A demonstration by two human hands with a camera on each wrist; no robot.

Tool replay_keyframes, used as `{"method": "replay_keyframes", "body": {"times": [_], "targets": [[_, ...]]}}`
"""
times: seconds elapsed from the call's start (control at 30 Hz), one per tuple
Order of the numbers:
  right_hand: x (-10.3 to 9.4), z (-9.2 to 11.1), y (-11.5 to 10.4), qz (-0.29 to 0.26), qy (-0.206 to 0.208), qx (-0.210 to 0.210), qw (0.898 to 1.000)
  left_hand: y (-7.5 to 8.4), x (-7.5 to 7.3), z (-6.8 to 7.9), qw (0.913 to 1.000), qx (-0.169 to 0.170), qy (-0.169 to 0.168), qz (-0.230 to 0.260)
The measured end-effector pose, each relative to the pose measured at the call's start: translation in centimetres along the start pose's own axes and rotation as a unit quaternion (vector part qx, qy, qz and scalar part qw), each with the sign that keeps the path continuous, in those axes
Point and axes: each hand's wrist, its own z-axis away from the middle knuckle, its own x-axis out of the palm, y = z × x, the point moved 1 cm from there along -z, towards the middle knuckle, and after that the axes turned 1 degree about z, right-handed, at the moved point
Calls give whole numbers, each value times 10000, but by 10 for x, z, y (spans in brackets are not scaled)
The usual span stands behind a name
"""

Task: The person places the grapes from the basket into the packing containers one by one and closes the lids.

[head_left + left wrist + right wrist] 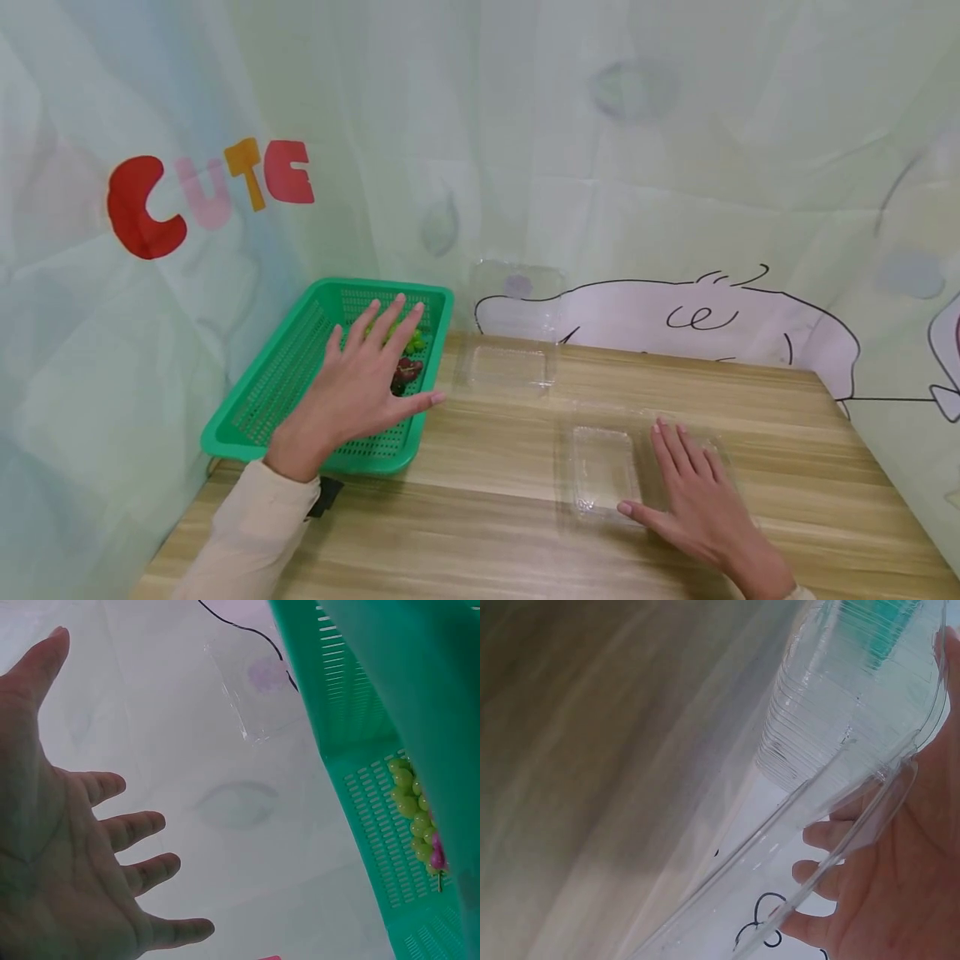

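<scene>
My left hand hovers over the green plastic basket, fingers spread and nothing in them. Inside the basket lie green grapes and a dark red bunch of grapes, partly hidden by that hand. The left wrist view shows the spread palm beside the basket's wall, with the green grapes within. On the right, my right hand rests with straight fingers over one half of an opened clear plastic box. In the right wrist view, its fingers lie along the box's clear rim.
A second clear plastic box stands opened at the table's back edge, its lid upright against the printed cloth backdrop. The wooden table carries everything. Cloth walls enclose its back and sides.
</scene>
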Motion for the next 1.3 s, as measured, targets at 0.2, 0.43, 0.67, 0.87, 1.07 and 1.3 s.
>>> {"method": "replay_keyframes", "body": {"times": [0.2, 0.43, 0.67, 0.87, 1.07, 1.3], "targets": [[-1, -1, 0, -7, -77, -6, 10000, 0, -1, 0, 10000, -49, -43, 37], [-2, -2, -1, -34, -123, -5, 9999, -2, -2, 1, 10000, -53, -4, 10], [-3, -3, -2, -65, -144, -28, 9999, -3, -2, 1, 10000, -85, -25, 22], [-4, -3, -2, -90, -157, -1, 9998, -4, -3, -1, 10000, -92, -20, -1], [-4, -2, -2, -131, -147, 5, 9998, -5, -6, -1, 9998, -145, -82, 48], [-4, -2, -2, -164, -164, -1, 9997, -6, -8, -4, 9997, -160, -175, 67]]}}
